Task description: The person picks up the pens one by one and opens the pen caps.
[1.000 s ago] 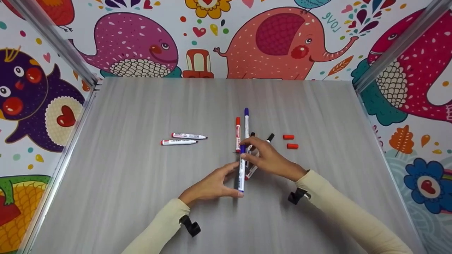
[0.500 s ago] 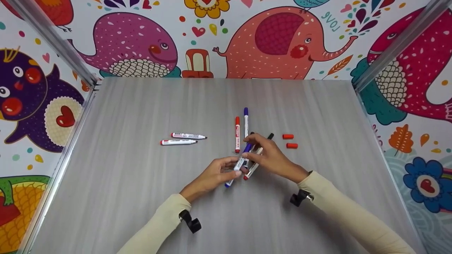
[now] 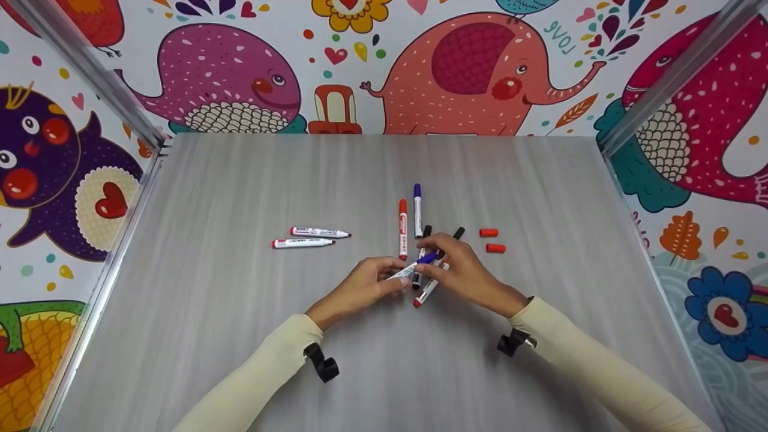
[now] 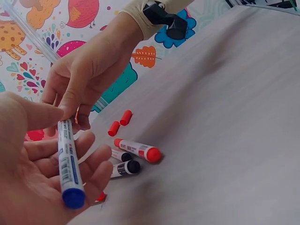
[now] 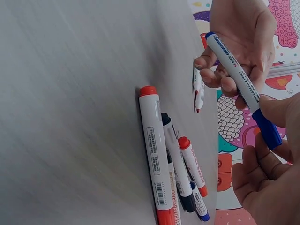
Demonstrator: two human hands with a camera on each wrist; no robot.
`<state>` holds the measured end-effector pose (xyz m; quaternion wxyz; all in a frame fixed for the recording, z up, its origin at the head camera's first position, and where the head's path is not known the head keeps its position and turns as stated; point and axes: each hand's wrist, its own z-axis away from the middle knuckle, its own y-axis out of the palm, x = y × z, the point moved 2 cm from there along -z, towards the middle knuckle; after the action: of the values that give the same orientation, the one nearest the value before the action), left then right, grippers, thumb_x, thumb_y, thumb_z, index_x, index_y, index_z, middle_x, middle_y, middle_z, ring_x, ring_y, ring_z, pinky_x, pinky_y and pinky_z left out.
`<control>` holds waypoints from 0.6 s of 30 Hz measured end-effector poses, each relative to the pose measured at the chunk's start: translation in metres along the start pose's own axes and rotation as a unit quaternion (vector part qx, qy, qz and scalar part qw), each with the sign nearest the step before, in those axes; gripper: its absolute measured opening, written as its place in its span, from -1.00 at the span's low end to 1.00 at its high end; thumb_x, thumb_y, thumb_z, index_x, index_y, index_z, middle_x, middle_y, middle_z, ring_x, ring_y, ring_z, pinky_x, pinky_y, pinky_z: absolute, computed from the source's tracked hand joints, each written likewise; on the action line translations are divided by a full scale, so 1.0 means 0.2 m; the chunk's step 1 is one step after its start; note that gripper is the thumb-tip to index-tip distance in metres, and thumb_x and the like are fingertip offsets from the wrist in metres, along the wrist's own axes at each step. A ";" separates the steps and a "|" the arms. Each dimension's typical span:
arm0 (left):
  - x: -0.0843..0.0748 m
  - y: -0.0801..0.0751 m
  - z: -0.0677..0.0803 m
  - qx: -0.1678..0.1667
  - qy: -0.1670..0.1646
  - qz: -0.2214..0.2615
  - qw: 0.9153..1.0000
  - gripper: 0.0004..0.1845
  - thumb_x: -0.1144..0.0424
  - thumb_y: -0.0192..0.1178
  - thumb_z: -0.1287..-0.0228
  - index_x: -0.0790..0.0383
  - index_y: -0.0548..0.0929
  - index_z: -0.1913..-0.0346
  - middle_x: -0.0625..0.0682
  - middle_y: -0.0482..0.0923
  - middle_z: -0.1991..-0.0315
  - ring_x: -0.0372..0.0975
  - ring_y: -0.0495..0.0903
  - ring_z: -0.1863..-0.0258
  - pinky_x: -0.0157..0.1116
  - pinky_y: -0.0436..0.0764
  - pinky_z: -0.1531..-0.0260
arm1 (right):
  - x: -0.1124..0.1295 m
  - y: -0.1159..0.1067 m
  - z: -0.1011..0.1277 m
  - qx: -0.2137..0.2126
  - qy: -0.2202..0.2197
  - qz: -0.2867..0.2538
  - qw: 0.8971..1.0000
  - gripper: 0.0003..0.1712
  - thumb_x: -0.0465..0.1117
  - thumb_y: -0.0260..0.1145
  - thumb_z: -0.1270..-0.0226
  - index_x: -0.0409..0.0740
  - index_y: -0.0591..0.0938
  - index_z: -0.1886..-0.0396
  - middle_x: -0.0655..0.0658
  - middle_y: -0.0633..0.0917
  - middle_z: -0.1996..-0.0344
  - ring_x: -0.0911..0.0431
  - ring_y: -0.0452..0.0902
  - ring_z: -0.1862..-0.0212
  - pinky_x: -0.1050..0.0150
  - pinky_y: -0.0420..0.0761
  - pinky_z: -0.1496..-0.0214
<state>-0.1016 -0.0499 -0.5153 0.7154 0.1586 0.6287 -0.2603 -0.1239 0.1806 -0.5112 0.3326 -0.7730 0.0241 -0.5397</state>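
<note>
Between my two hands is a whiteboard marker [image 4: 69, 159] with a white barrel, a blue end plug and a blue cap [image 5: 267, 129]. My left hand [image 3: 360, 287] holds the barrel, thumb on top and fingers curled beneath. My right hand [image 3: 471, 279] pinches the blue cap between thumb and fingers; in the left wrist view the cap is mostly hidden. The cap still sits on the barrel in the right wrist view. Below the hands lie a red-capped marker [image 5: 154, 150] and black-ended markers [image 4: 126, 168], partly covered in the head view.
Beyond the hands lie a red marker [image 3: 403, 228] and another blue-capped marker [image 3: 418, 210]. Two uncapped markers with red ends, a nearer one [image 3: 303, 243] and a farther one [image 3: 320, 232], lie at left. Two loose red caps, one [image 3: 489, 233] and another [image 3: 495, 248], lie at right.
The held marker has turned from pointing straight away to slanting, its cap end swinging right. The left hand has moved up from the end plug to grip the barrel.
</note>
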 end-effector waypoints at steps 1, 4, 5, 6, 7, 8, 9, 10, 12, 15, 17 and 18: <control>0.00 0.00 0.00 0.002 -0.002 -0.005 1.000 -0.59 0.31 0.30 -0.60 0.50 0.64 -0.33 0.35 0.75 -0.16 0.21 0.75 -0.12 -0.15 0.77 -0.07 | 0.00 0.00 0.00 0.000 -0.002 -0.001 1.000 -0.55 -0.30 0.56 -0.45 -0.24 0.67 -0.26 -0.29 0.76 -0.02 0.01 0.73 0.03 -0.08 0.74 0.00; 0.00 -0.01 -0.02 0.007 0.001 -0.023 1.000 -0.60 0.30 0.30 -0.60 0.48 0.66 -0.34 0.37 0.72 -0.21 0.13 0.77 -0.12 -0.21 0.76 -0.07 | -0.01 0.00 0.01 0.000 -0.008 -0.001 1.000 -0.57 -0.31 0.56 -0.45 -0.22 0.67 -0.24 -0.25 0.74 -0.02 0.01 0.74 0.02 -0.14 0.76 -0.05; 0.00 -0.01 -0.02 0.007 0.003 -0.030 1.000 -0.60 0.31 0.30 -0.59 0.47 0.66 -0.33 0.37 0.72 -0.22 0.08 0.78 -0.11 -0.23 0.76 -0.07 | -0.02 0.00 0.01 0.001 -0.010 -0.001 1.000 -0.58 -0.32 0.56 -0.46 -0.21 0.67 -0.23 -0.22 0.74 -0.01 0.02 0.73 0.02 -0.13 0.76 -0.05; 0.00 -0.01 -0.03 0.008 0.005 -0.038 0.999 -0.61 0.31 0.30 -0.59 0.47 0.67 -0.32 0.36 0.73 -0.21 0.02 0.78 -0.08 -0.24 0.75 -0.06 | -0.02 0.00 0.01 0.001 -0.012 0.000 1.000 -0.59 -0.32 0.56 -0.45 -0.21 0.67 -0.22 -0.20 0.74 0.00 0.02 0.73 0.02 -0.13 0.76 -0.06; 0.00 -0.01 -0.03 0.008 0.008 -0.044 0.999 -0.62 0.31 0.30 -0.58 0.47 0.68 -0.30 0.36 0.73 -0.19 -0.04 0.78 -0.05 -0.25 0.75 -0.05 | -0.02 -0.01 0.02 0.001 -0.013 0.001 1.000 -0.59 -0.32 0.56 -0.45 -0.20 0.68 -0.22 -0.18 0.74 0.01 0.03 0.73 0.03 -0.11 0.77 -0.06; 0.00 -0.01 -0.04 0.008 0.011 -0.052 0.999 -0.63 0.31 0.29 -0.58 0.46 0.69 -0.29 0.35 0.74 -0.17 -0.12 0.77 -0.02 -0.25 0.74 -0.05 | -0.02 -0.01 0.02 0.002 -0.013 0.001 1.000 -0.59 -0.32 0.56 -0.44 -0.20 0.68 -0.21 -0.16 0.73 0.02 0.04 0.73 0.03 -0.07 0.78 -0.06; -0.01 -0.01 -0.05 0.009 0.013 -0.060 0.998 -0.64 0.32 0.29 -0.57 0.46 0.70 -0.27 0.35 0.75 -0.15 -0.17 0.75 0.00 -0.26 0.72 -0.05 | -0.03 -0.01 0.02 0.004 -0.012 0.001 1.000 -0.60 -0.32 0.57 -0.44 -0.19 0.69 -0.21 -0.15 0.73 0.02 0.05 0.73 0.03 -0.04 0.78 -0.06; -0.01 -0.02 -0.05 0.009 0.016 -0.067 0.998 -0.65 0.32 0.29 -0.57 0.45 0.71 -0.26 0.35 0.75 -0.14 -0.19 0.74 0.01 -0.27 0.71 -0.05 | -0.03 -0.01 0.02 0.005 -0.011 0.002 1.000 -0.60 -0.31 0.56 -0.45 -0.19 0.69 -0.20 -0.14 0.73 0.03 0.06 0.72 0.03 -0.01 0.78 -0.06; -0.02 -0.01 -0.06 0.011 0.018 -0.081 0.997 -0.67 0.32 0.28 -0.57 0.44 0.73 -0.24 0.33 0.77 -0.10 -0.20 0.72 0.04 -0.28 0.68 -0.04 | -0.03 -0.01 0.03 0.007 -0.006 0.004 1.000 -0.61 -0.30 0.57 -0.45 -0.20 0.70 -0.20 -0.14 0.72 0.03 0.07 0.71 0.04 0.05 0.79 -0.07; -0.03 -0.01 -0.08 0.013 0.026 -0.104 0.994 -0.69 0.32 0.28 -0.56 0.43 0.75 -0.21 0.28 0.79 -0.04 -0.20 0.71 0.06 -0.29 0.65 -0.02 | -0.04 -0.02 0.04 0.004 -0.004 0.009 1.000 -0.63 -0.29 0.57 -0.45 -0.24 0.71 -0.17 -0.20 0.73 0.04 0.06 0.70 0.04 0.08 0.77 -0.05; -0.04 -0.01 -0.10 0.013 0.030 -0.116 0.993 -0.69 0.33 0.28 -0.54 0.43 0.75 -0.20 0.23 0.81 0.00 -0.21 0.71 0.09 -0.30 0.63 0.01 | -0.04 -0.02 0.04 0.001 -0.005 0.013 1.000 -0.64 -0.30 0.58 -0.44 -0.28 0.71 -0.14 -0.23 0.73 0.04 0.05 0.70 0.05 0.06 0.76 -0.02; -0.04 -0.01 -0.10 0.014 0.032 -0.120 0.992 -0.70 0.34 0.28 -0.54 0.43 0.75 -0.19 0.22 0.82 0.02 -0.23 0.70 0.11 -0.30 0.62 0.02 | -0.05 -0.02 0.04 -0.001 -0.007 0.015 1.000 -0.64 -0.30 0.57 -0.44 -0.29 0.71 -0.14 -0.24 0.73 0.05 0.04 0.70 0.05 0.04 0.75 -0.01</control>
<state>-0.1200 -0.0384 -0.5105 0.6563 0.0998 0.6622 -0.3477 -0.1225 0.1919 -0.5182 0.3397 -0.7764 0.0337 -0.5297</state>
